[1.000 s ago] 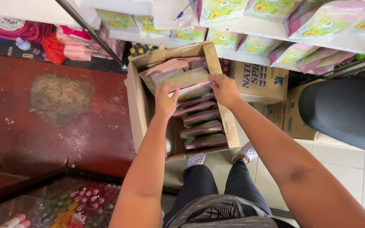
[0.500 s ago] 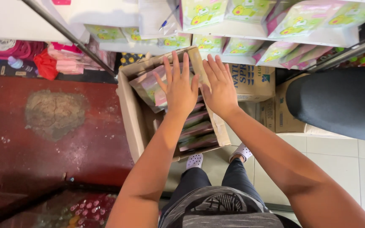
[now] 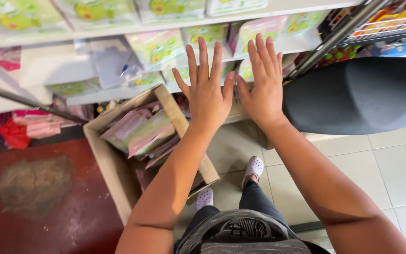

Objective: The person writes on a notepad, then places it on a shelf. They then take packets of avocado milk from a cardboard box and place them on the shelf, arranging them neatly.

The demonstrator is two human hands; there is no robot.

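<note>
My left hand and my right hand are raised side by side in front of me, palms away, fingers spread, and neither holds anything. They hover before the lower white shelf stocked with pink-and-green packets. Below and to the left stands an open cardboard box on the floor, filled with several flat pink-and-green packets standing on edge. My forearm crosses the box's right side.
A black padded stool seat sits close on the right. A metal shelf upright slants behind it. The floor is red on the left and pale tile on the right. My feet in white perforated clogs stand by the box.
Both hands left the packets in the box and rose, spreading open, toward the shelf. The view swung right, so the box now lies to the left.
</note>
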